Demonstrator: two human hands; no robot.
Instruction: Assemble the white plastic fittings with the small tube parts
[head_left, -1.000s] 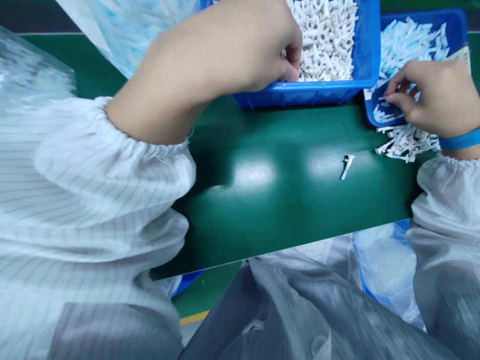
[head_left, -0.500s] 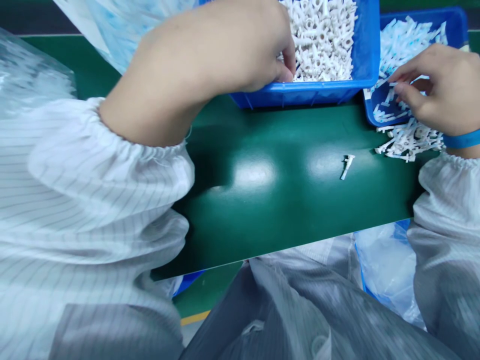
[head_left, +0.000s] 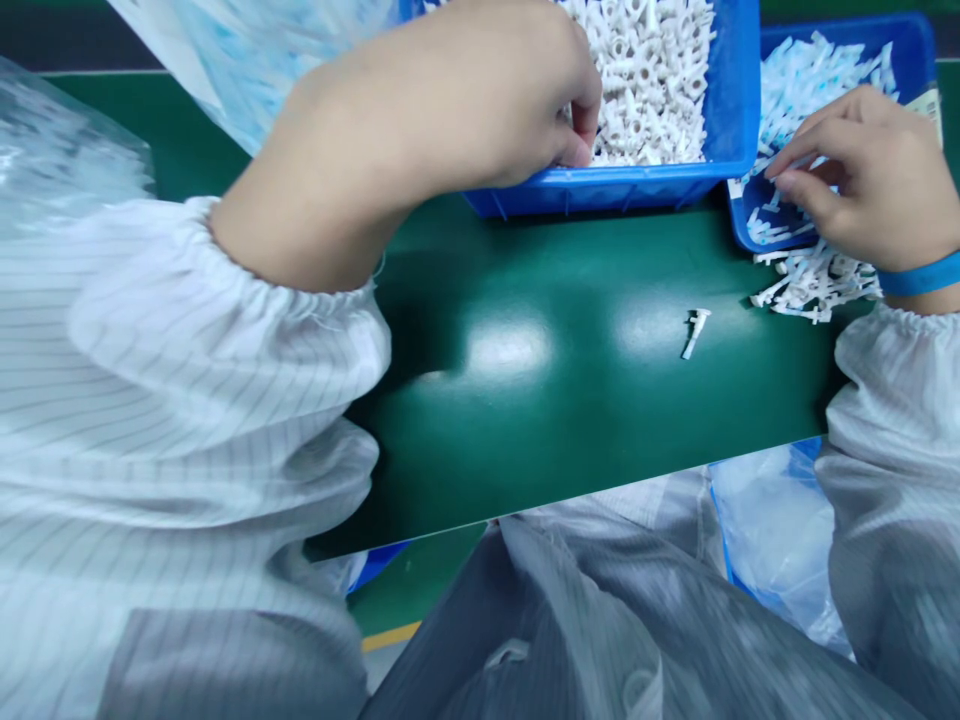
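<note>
My left hand (head_left: 517, 95) reaches over the near rim of a deep blue bin (head_left: 622, 180) full of small white plastic fittings (head_left: 649, 80). Its fingers are curled down at the fittings, and what they hold is hidden. Over a shallower blue tray (head_left: 911, 60) my right hand (head_left: 870, 175) is closed, thumb and forefinger pinched together. Anything between those fingertips is too small to make out. Small white and pale blue tube-like pieces (head_left: 802, 85) fill the far part of that tray. One joined white piece (head_left: 696, 333) lies alone on the green table (head_left: 570, 420).
A pile of white pieces (head_left: 817, 285) lies against the tray's near side, by my right wrist. Clear plastic bags of parts (head_left: 67, 140) stand at the far left. Below the table edge, a bag (head_left: 780, 530) sits in a blue container.
My left hand has shifted slightly right along the bin. My right hand has moved a little left over the tray, its fingertips drawing closer together. The lone piece has not moved.
</note>
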